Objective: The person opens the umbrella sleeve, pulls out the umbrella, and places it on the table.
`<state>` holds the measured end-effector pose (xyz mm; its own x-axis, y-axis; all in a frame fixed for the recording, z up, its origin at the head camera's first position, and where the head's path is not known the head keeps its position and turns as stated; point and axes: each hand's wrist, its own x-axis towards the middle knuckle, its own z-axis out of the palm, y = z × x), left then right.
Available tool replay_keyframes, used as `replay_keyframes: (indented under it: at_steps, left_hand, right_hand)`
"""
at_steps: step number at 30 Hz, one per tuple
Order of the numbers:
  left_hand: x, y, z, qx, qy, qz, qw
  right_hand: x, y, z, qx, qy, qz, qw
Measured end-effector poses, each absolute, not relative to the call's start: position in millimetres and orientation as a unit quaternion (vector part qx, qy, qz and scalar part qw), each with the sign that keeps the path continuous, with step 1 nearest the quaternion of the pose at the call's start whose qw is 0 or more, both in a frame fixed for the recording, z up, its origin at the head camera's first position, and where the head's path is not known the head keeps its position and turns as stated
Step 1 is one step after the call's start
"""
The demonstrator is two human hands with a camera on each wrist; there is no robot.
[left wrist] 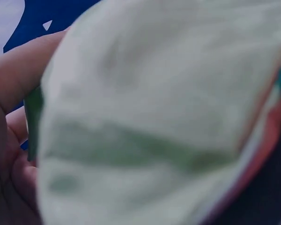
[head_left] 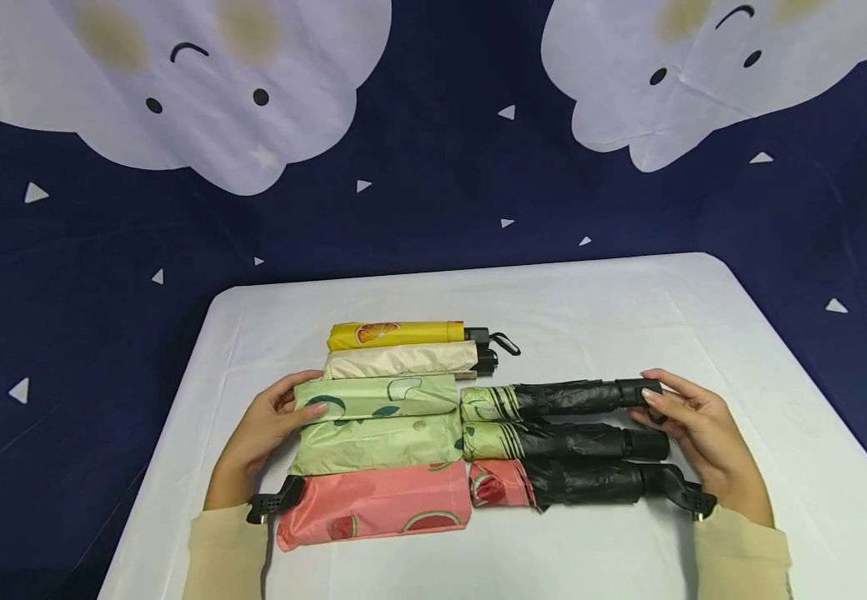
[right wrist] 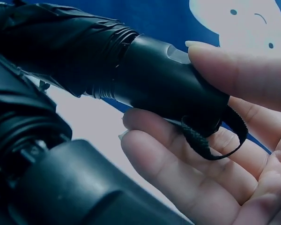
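In the head view my left hand (head_left: 272, 421) holds the left end of the upper light-green printed umbrella sleeve (head_left: 418, 396), its thumb on top. The left wrist view shows blurred pale green fabric (left wrist: 154, 93) covering part of that hand. My right hand (head_left: 696, 417) pinches the black handle (right wrist: 173, 84) of the upper black folded umbrella (head_left: 568, 398), thumb above and fingers beneath. A wrist loop (right wrist: 215, 145) hangs from this handle. The umbrella's green printed end meets the sleeve's right end; whether it sits inside cannot be told.
Nearer lie a second green sleeve (head_left: 381, 446) with a black umbrella (head_left: 591, 440), then a pink watermelon-print sleeve (head_left: 381, 500) with another (head_left: 591, 482). Behind are a cream umbrella (head_left: 403, 360) and a yellow one (head_left: 426, 334). All rest on a white table (head_left: 591, 325) before a dark blue cloth (head_left: 433, 208).
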<state>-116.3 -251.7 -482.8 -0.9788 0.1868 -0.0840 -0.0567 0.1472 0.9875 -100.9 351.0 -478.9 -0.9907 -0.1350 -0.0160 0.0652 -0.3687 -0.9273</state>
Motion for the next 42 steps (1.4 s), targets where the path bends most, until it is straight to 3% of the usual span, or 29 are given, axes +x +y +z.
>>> replay_keyframes:
  at_steps: [13,27,42]
  left_hand:
    - [-120,-245,-478,0.046,0.762,0.639,0.091]
    - [-119,-243,-471,0.037,0.834,0.546,0.068]
    - [-112,-246,-458,0.036,0.891,0.451,0.035]
  right_hand:
    - [-108,363,-489,0.029,0.688,-0.716,0.118]
    - [-107,365,-476,0.061,0.855,-0.504,0.106]
    - [-106,360,-453,0.020,0.936,-0.344,0.068]
